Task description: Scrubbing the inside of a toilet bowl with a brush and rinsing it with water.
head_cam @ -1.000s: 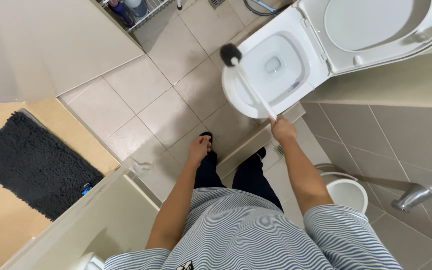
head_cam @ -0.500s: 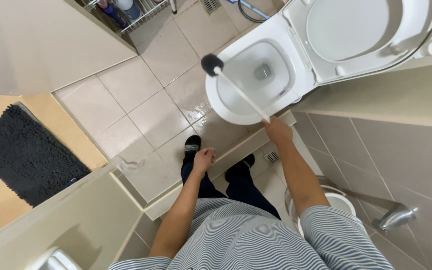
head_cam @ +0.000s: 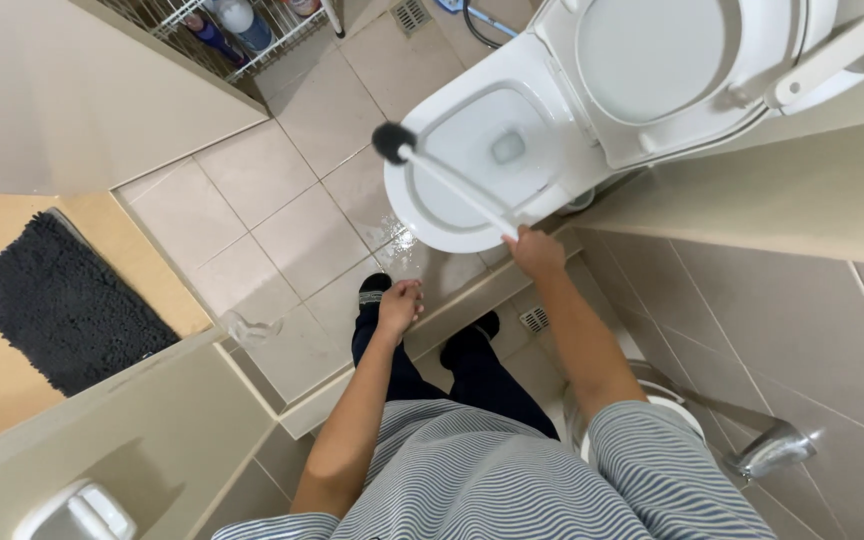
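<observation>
right hand [head_cam: 535, 250] grips the toilet brush [head_cam: 444, 186] by the handle end, over the toilet bowl [head_cam: 472, 160].
the brush's long axis runs from the closed fingers up and to the left, and its dark head sits at the bowl's left rim. the left hand [head_cam: 399, 305] hangs free and farther away, fingers loosely bent, holding nothing. whether the head touches the rim i cannot tell; the feet are partly hidden.

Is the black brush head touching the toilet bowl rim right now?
Cannot tell. In the head view the brush head overlaps the outer edge of the toilet bowl rim, but looking straight down hides any gap between them.
</observation>
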